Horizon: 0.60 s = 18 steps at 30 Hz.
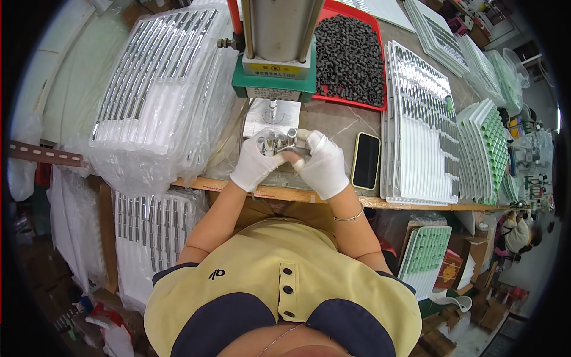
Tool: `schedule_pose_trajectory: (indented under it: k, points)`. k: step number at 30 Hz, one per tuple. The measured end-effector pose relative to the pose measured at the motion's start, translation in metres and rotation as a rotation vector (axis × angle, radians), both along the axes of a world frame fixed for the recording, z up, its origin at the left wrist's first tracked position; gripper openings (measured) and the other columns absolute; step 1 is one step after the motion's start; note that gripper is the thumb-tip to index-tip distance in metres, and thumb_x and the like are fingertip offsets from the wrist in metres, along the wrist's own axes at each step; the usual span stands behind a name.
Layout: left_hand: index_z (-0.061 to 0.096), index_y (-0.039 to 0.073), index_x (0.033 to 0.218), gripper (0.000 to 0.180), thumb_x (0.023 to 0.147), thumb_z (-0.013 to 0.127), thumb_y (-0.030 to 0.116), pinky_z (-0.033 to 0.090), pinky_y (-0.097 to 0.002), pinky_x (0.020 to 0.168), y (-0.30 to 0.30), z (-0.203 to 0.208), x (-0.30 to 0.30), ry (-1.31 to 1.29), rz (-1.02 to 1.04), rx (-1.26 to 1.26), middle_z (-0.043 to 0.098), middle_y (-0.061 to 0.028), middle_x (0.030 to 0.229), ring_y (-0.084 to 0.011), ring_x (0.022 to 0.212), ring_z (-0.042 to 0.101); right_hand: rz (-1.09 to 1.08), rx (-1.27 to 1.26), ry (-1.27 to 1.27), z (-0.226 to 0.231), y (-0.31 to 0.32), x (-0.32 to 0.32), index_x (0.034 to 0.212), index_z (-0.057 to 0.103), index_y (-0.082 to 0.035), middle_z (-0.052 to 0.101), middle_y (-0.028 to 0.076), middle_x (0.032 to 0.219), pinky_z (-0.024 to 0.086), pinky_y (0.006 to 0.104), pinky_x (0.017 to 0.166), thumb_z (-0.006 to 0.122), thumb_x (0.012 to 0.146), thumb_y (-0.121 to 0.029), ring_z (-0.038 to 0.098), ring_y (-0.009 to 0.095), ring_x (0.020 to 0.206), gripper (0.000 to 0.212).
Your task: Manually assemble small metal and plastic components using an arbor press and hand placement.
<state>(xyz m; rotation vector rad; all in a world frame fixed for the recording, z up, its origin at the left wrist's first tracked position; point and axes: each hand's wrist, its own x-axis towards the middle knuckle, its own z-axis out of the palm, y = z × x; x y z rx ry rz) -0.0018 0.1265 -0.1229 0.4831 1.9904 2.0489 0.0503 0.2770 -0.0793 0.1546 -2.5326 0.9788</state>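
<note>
Both my hands wear white gloves with some fingertips bare, and they meet just in front of a small press (273, 83) with a green head. Several short shiny chrome tubes (270, 143) are bunched in my left hand (254, 165), its fingers curled round them. My right hand (324, 163) pinches at one upright chrome tube (292, 135) beside that bunch; its fingertips partly cover the tube. Behind the hands, the metal base plate (285, 113) of the press carries a small upright metal post (273, 107) under the ram.
A red tray (385, 89) of small dark plastic sleeves (348, 56) stands behind right. Right of my hands lies a phone (366, 160), then stacked white trays (416, 149) and green-topped trays (488, 149). Plastic-wrapped trays of chrome tubes (160, 77) stand left. The table's wooden edge (285, 193) runs in front.
</note>
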Motion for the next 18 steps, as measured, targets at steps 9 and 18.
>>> schedule_pose_trajectory:
  k: [9,18]
  points:
    - [0.060,0.000,0.096,0.037,0.069,0.077,0.019,0.050,-0.0299,0.076,-0.012,0.020,-0.061,0.143,0.160,-0.460,0.066,-0.0127,0.085,-0.0210,0.084,0.064,-0.164,0.004,-0.181,-0.034,0.009,-0.054,0.091,0.064,-0.006,0.066,0.016,0.078,0.052,0.0402,0.067,0.070,0.076,-0.025,0.065,0.032,0.073,0.025]
    - [0.060,0.002,0.089,0.017,0.074,0.068,0.003,0.044,-0.0214,0.060,-0.035,-0.001,-0.087,0.059,0.176,-0.301,0.060,0.0009,0.076,-0.0051,0.068,0.054,-0.120,0.168,-0.432,-0.042,-0.010,-0.093,0.089,0.067,-0.011,0.066,0.016,0.080,0.052,0.0432,0.068,0.064,0.077,-0.031,0.064,0.035,0.075,0.023]
